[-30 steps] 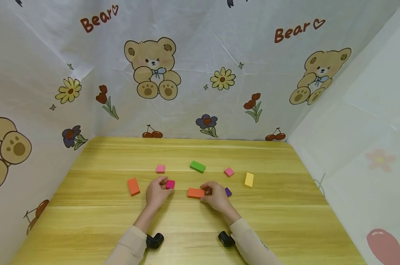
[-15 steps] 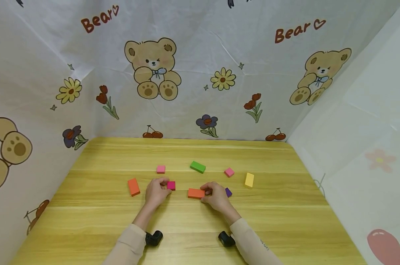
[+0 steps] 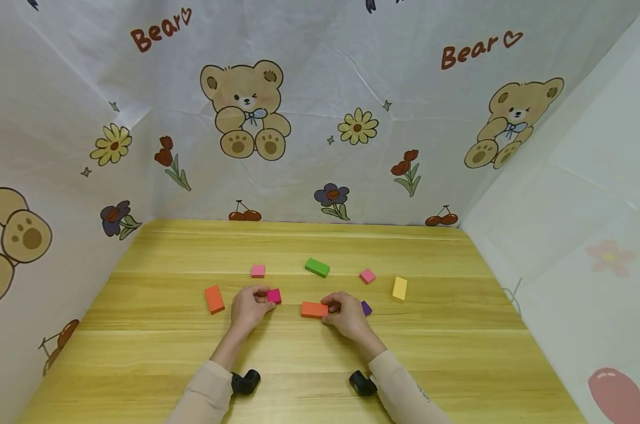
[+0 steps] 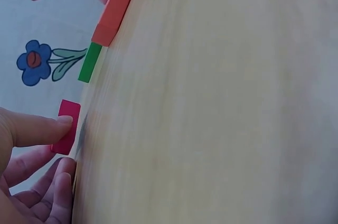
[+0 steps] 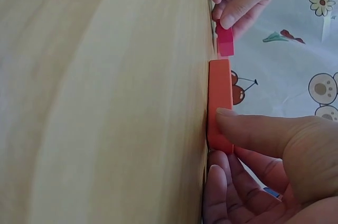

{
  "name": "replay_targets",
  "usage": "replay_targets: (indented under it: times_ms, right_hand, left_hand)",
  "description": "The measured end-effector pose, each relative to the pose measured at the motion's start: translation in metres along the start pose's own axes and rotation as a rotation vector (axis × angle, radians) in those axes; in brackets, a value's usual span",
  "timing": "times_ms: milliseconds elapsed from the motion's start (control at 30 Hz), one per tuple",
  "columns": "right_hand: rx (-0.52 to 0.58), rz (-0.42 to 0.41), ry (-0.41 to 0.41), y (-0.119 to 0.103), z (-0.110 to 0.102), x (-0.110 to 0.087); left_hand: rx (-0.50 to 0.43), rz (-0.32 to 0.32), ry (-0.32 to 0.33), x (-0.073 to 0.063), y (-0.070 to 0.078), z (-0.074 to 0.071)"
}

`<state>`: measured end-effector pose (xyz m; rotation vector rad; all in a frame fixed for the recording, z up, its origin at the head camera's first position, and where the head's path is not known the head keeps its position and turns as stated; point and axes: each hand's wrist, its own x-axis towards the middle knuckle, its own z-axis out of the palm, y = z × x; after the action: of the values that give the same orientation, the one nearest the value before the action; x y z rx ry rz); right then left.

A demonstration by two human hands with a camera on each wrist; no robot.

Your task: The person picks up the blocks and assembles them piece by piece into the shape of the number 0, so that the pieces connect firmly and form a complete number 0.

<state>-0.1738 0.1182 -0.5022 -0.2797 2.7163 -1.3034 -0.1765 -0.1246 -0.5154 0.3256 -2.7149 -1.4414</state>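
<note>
The person wears beige sleeves (image 3: 204, 388) and black wrist cameras (image 3: 246, 383).

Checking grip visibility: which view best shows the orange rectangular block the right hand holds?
The right wrist view: the orange rectangular block appears largest, mostly visible in the right hand. The head view shows it small, from above; the left wrist view, farther off, the hand at its far end.

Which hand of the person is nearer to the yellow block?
Right. The right hand, gripping an orange block, is left of the yellow block and slightly closer to the person. The left hand, pinching the magenta block, is farther left.
</note>
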Motion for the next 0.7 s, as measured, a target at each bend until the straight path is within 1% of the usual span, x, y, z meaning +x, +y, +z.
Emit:
replay_targets:
  times_ms: [167,367,500,700]
  right_hand:
    - [0.009,-0.005,0.005,0.001,0.0,0.0]
    - [0.055,-0.028,0.013,0.002,0.0,0.001]
    - [0.073,-0.042,0.019,0.004,-0.001,0.001]
    - [0.094,-0.042,0.012,0.006,-0.002,-0.002]
  left_hand:
    - [-0.062,-0.014,-0.004,-0.001,0.0,0.0]
    - [-0.133,-0.018,-0.021,-0.003,0.001,-0.002]
    - [-0.173,-0.026,-0.033,-0.005,0.002,-0.003]
    - [-0.25,-0.049,-0.065,-0.011,0.007,-0.008]
